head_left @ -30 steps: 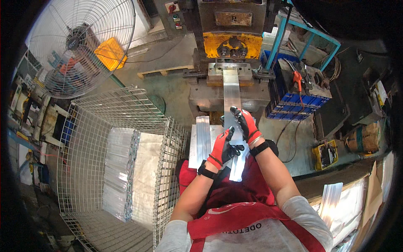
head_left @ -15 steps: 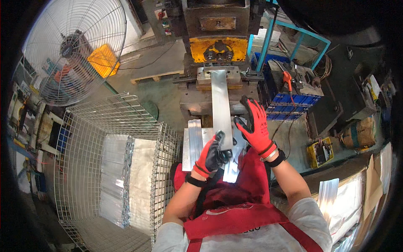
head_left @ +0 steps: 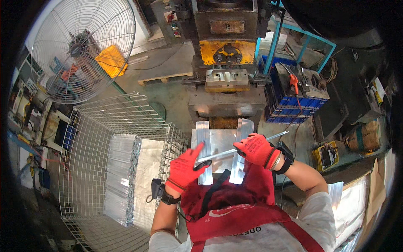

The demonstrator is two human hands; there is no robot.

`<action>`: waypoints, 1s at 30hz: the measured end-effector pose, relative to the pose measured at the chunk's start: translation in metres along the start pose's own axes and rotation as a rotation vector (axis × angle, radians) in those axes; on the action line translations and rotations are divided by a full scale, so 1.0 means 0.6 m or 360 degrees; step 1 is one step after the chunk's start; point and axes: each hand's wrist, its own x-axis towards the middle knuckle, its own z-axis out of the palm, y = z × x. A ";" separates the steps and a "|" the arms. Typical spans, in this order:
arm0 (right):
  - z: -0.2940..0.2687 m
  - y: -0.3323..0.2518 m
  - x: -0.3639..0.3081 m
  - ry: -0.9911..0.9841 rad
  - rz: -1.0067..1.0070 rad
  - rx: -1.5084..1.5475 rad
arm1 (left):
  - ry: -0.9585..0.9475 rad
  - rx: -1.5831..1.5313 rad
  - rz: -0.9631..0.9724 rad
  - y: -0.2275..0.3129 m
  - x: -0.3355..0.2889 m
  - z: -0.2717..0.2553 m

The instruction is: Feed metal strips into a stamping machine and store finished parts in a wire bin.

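Note:
A long metal strip (head_left: 222, 154), seen almost edge-on, slants across above my lap with its right end higher. My right hand (head_left: 257, 150), in a red and black glove, is closed around it right of its middle. My left hand (head_left: 184, 167), gloved alike, is at the strip's left end with fingers spread and the thumb just beneath; whether it touches the strip is unclear. Below lie metal strips on the left (head_left: 204, 145) and more strips on the right (head_left: 244, 130), both on a flat metal plate (head_left: 220, 140). The press die (head_left: 227, 77) beyond has no strip on it.
A wire mesh cage (head_left: 86, 176) holding stacked strips stands left, below a large fan (head_left: 84, 46). Ahead is the press (head_left: 226, 25). Blue crates (head_left: 285, 105) with tools on top stand right, and a yellow bin (head_left: 325, 155) sits nearer.
The strip has come off the die and turned crosswise over my lap. My right hand has closed on it; my left hand has loosened and spread its fingers. The view has shifted slightly.

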 end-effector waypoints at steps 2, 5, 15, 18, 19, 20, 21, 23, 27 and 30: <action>0.024 0.018 0.008 0.0476 0.0176 0.0562 | 0.0344 -0.0221 -0.0147 -0.020 0.000 0.003; 0.045 0.051 0.040 0.0614 0.0563 0.1577 | 0.0369 -0.1673 -0.0572 -0.049 -0.003 0.098; 0.067 0.120 0.157 0.0800 0.0867 0.2757 | -0.0581 -0.2853 -0.0342 -0.004 0.014 0.232; 0.079 0.132 0.181 0.0856 0.0562 0.2528 | -0.0801 -0.3153 -0.0531 0.004 0.049 0.208; 0.082 0.134 0.186 0.0907 0.0449 0.2559 | -0.0680 -0.3060 -0.0610 0.012 0.060 0.199; 0.096 0.154 0.198 0.0839 0.0481 0.2440 | -0.0562 -0.2965 -0.0685 0.023 0.071 0.196; 0.094 0.156 0.204 0.0819 0.0524 0.2501 | -0.0464 -0.2734 -0.0616 0.029 0.080 0.186; 0.087 0.157 0.206 0.0785 0.0622 0.2615 | -0.0278 -0.2241 -0.0524 0.042 0.098 0.167; 0.119 0.136 0.184 0.0939 0.0211 0.2508 | -0.0339 -0.2952 -0.0947 0.036 0.115 0.172; 0.164 0.097 0.158 0.1201 0.0233 0.2575 | -0.0309 -0.3053 -0.1094 0.049 0.122 0.181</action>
